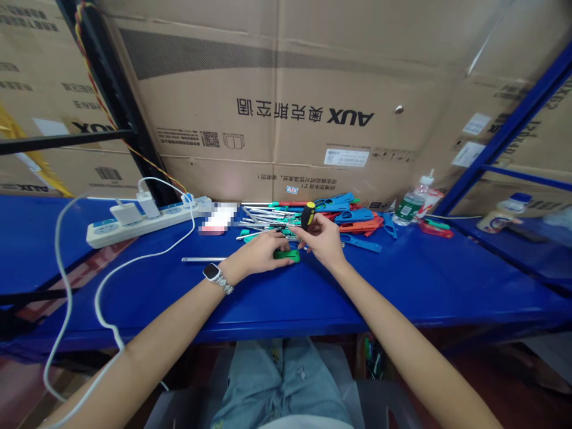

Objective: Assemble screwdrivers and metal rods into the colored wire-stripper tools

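Note:
My left hand (261, 253) is closed on a green plastic handle (288, 256), holding it low over the blue table. A thin metal rod (203, 260) comes out on the other side of that hand; the hand hides whether the two are joined. My right hand (328, 241) grips a screwdriver (308, 214) with a black and yellow handle, its yellow end pointing up. The screwdriver's tip is too small to make out beside the green handle. Just behind both hands lies a pile of metal rods (257, 217) with blue (355, 214) and red (364, 226) plastic handles.
A white power strip (152, 220) with plugged-in chargers and a white cable (147, 256) occupies the left. Several bottles, one with a green label (409, 205), stand at the right. Cardboard (290, 71) walls the back. The blue table's (402, 286) front edge is near my lap.

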Demonstrator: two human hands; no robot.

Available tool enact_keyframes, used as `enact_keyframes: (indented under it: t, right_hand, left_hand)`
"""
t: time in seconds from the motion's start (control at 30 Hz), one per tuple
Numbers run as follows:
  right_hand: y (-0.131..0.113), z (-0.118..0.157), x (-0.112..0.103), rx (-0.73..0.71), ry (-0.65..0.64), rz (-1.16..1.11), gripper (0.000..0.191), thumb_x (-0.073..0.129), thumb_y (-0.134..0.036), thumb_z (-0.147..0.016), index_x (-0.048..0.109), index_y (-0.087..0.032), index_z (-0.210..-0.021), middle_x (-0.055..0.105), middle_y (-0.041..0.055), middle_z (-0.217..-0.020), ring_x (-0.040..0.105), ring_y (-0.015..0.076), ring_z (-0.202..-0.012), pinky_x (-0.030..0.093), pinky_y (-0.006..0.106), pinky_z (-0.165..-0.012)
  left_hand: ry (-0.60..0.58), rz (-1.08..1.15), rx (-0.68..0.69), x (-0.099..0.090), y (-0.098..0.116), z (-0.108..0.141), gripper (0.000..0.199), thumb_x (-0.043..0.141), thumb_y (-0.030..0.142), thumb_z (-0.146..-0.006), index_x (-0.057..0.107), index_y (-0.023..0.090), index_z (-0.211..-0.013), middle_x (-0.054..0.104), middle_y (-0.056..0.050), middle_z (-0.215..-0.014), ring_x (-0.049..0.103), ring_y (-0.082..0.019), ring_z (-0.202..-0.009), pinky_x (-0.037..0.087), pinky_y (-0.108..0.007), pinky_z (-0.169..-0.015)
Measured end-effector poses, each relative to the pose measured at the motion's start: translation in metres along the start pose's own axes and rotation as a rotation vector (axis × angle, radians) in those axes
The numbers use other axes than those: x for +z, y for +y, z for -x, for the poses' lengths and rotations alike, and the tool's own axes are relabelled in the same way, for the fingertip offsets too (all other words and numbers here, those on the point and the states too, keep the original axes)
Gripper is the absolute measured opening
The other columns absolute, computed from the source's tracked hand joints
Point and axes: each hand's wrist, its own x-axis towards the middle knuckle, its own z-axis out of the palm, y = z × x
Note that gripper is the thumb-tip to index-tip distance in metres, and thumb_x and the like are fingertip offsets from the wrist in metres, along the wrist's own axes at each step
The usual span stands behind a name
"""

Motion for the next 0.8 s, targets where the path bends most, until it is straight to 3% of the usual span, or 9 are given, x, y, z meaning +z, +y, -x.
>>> enact_keyframes:
  t: [0.2,0.37,0.47,0.53,0.6,0.67,0.73,0.8]
  right_hand:
    - [-0.006,-0.004,-0.004,0.045,-0.106,-0.098,0.051,0.085,-0.063,-0.063,0.052,-0.025,-0.071,0.069,0.002,-0.067,0.064,0.0198,-0.052,0.054,0.035,-0.048]
    - [-0.012,-0.005,-0.01,0.06,-0.233,-0.106,0.046,0.083,-0.061,-0.067,0.062,-0.022,-0.08,0.071,0.0017,-0.072,0.065,0.0175,-0.056,0.051,0.029,-0.046]
    - [-0.014,-0.005,-0.012,0.054,-0.288,-0.1,0.044,0.079,-0.06,-0.071,0.066,-0.021,-0.088,0.072,0.0022,-0.076,0.066,0.0168,-0.058,0.052,0.028,-0.047]
    - [-0.014,-0.005,-0.013,0.051,-0.316,-0.08,0.043,0.075,-0.06,-0.075,0.066,-0.021,-0.092,0.073,0.0028,-0.079,0.067,0.0168,-0.06,0.052,0.028,-0.048]
    - [-0.013,-0.005,-0.015,0.046,-0.335,-0.058,0.043,0.072,-0.061,-0.078,0.066,-0.021,-0.091,0.074,0.004,-0.081,0.067,0.017,-0.061,0.052,0.028,-0.048]
    - [-0.012,-0.006,-0.016,0.036,-0.347,-0.045,0.043,0.071,-0.062,-0.079,0.065,-0.02,-0.086,0.074,0.0054,-0.081,0.067,0.0174,-0.061,0.051,0.027,-0.048]
    - [-0.011,-0.006,-0.016,0.025,-0.357,-0.04,0.044,0.071,-0.062,-0.079,0.064,-0.019,-0.083,0.074,0.0066,-0.081,0.066,0.0177,-0.06,0.05,0.028,-0.046]
    - [-0.009,-0.004,-0.014,0.015,-0.347,-0.048,0.044,0.07,-0.062,-0.08,0.063,-0.019,-0.086,0.074,0.0065,-0.08,0.066,0.0177,-0.058,0.05,0.028,-0.045]
  left_hand:
    - [-0.01,0.028,0.004,0.002,-0.001,0.0,0.029,0.067,0.047,-0.093,0.073,0.019,-0.098,0.071,-0.009,-0.103,0.068,-0.025,-0.094,0.052,-0.038,-0.085]
    - [0.0,0.037,0.011,0.0,-0.004,0.0,0.031,0.068,0.05,-0.092,0.072,0.02,-0.098,0.071,-0.009,-0.102,0.067,-0.026,-0.096,0.053,-0.041,-0.087]
    - [0.201,0.192,-0.028,-0.016,0.002,-0.006,0.039,0.067,0.052,-0.091,0.069,0.018,-0.109,0.071,-0.011,-0.108,0.067,-0.025,-0.099,0.054,-0.041,-0.087]
    - [0.375,0.377,-0.085,-0.032,0.01,-0.015,0.043,0.06,0.048,-0.097,0.063,0.018,-0.126,0.07,-0.013,-0.123,0.067,-0.024,-0.107,0.055,-0.038,-0.088]
    - [0.391,0.506,-0.08,-0.047,0.018,-0.028,0.042,0.055,0.043,-0.1,0.06,0.018,-0.133,0.067,-0.013,-0.132,0.064,-0.024,-0.119,0.054,-0.038,-0.094]
    - [0.312,0.557,-0.02,-0.055,0.023,-0.041,0.037,0.057,0.041,-0.099,0.065,0.019,-0.127,0.07,-0.011,-0.128,0.062,-0.025,-0.123,0.053,-0.039,-0.098]
    - [0.257,0.609,0.019,-0.055,0.023,-0.052,0.031,0.059,0.04,-0.098,0.071,0.019,-0.117,0.074,-0.01,-0.117,0.067,-0.023,-0.112,0.054,-0.036,-0.092]
    - [0.297,0.651,0.012,-0.049,0.021,-0.061,0.027,0.065,0.042,-0.094,0.073,0.018,-0.105,0.075,-0.008,-0.103,0.07,-0.02,-0.093,0.055,-0.032,-0.079]
